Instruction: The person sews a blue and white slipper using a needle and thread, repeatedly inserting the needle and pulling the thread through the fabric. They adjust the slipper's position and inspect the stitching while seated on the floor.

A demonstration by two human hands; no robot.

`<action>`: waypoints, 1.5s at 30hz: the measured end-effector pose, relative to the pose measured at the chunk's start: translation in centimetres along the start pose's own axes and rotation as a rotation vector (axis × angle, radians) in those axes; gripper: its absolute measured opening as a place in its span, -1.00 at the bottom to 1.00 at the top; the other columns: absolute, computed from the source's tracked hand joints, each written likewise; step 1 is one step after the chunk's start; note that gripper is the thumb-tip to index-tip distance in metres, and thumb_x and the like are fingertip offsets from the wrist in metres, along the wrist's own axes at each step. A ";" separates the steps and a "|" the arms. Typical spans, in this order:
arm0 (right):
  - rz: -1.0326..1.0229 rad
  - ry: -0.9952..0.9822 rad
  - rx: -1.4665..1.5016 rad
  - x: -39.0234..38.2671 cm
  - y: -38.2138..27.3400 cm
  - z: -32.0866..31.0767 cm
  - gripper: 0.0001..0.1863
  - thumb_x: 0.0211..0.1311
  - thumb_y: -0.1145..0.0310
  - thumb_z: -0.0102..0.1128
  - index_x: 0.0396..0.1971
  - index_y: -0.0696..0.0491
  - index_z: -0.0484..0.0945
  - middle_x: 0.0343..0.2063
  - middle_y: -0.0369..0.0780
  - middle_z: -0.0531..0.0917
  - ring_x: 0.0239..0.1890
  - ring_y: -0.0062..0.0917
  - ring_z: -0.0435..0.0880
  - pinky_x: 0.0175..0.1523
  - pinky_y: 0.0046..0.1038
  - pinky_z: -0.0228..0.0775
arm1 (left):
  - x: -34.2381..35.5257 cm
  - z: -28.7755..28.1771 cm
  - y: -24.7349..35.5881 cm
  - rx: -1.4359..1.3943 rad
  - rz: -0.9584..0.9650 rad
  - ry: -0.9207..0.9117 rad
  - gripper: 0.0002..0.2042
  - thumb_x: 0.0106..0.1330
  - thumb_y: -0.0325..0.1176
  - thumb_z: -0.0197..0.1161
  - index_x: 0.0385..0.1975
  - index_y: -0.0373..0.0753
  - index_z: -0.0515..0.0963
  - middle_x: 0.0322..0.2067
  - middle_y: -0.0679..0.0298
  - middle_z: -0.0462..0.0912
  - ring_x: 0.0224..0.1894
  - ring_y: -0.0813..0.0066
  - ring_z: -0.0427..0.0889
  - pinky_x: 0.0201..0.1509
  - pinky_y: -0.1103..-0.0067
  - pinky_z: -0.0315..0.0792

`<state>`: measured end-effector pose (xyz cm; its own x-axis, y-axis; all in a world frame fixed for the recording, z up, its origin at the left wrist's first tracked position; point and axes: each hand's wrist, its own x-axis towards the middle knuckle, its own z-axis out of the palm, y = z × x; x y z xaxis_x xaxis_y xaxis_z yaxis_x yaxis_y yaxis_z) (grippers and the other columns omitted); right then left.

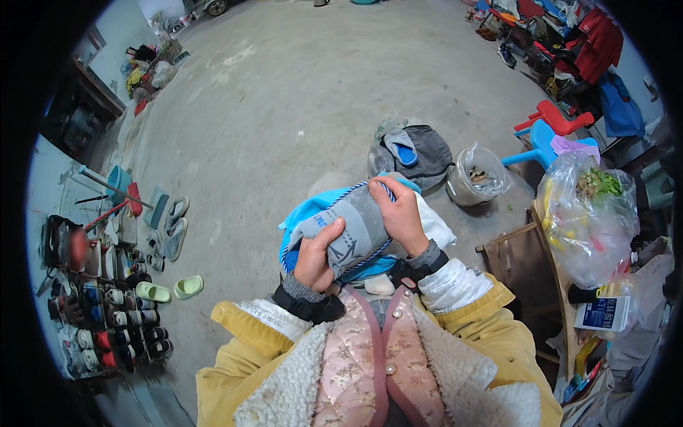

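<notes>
Over my lap I hold a grey cloth slipper [356,226] with printed marks and a blue-and-white twisted cord along its edge. My left hand [316,256] grips its near left side, thumb lying on top. At the far right end, my right hand [400,217] pinches the edge by the cord; its fingertips are partly hidden. Under the slipper lie a bright blue cloth [302,208] and a white cloth [435,226]. Just beyond my hands, a dark grey bag [430,158] on the floor has a blue-lined grey slipper [405,152] on it.
A lined bucket [471,186] stands right of the bag, near blue and red stools [558,117]. At my right, a wooden table [569,341] bears a plastic bag of greens [590,213]. Shoe racks [117,320] and green slippers [188,287] are at left.
</notes>
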<state>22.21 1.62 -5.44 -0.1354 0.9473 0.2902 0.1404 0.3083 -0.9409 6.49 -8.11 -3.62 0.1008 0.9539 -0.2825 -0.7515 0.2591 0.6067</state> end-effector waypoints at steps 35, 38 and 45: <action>-0.446 0.003 -0.360 0.2 -3.2 -2.7 -0.44 0.44 0.05 0.08 0.23 0.16 0.43 0.18 0.05 0.51 0.22 0.00 0.47 0.34 -0.09 0.23 | 0.4 -2.2 -0.8 -0.306 -0.073 -0.306 -0.11 0.40 0.34 -0.04 0.48 -0.29 0.07 0.45 0.05 0.22 0.45 0.02 0.25 0.50 0.08 0.13; -0.568 -0.459 -0.721 0.0 -3.4 0.0 -0.45 0.41 0.04 0.08 0.20 0.15 0.46 0.19 0.04 0.49 0.22 -0.06 0.47 0.36 0.00 0.14 | 0.8 -1.2 -1.7 -0.120 -0.042 -0.279 -0.09 0.38 0.38 -0.08 0.48 -0.27 0.04 0.45 0.09 0.18 0.48 0.12 0.20 0.50 0.12 0.14; -0.569 -0.292 -0.584 -2.2 -1.7 3.0 -0.51 0.42 0.07 0.04 0.18 0.07 0.52 0.16 0.00 0.52 0.28 -0.10 0.41 0.36 0.10 0.10 | 1.4 -0.9 -1.4 -0.222 -0.021 -0.239 -0.04 0.32 0.48 -0.15 0.49 -0.22 0.02 0.46 0.14 0.15 0.49 0.18 0.17 0.51 0.22 0.14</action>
<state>19.37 -1.28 -4.97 -0.5731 0.6000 0.5582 0.4455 0.7998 -0.4023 7.06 -7.31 -5.51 0.2480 0.9641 -0.0948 -0.8687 0.2646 0.4186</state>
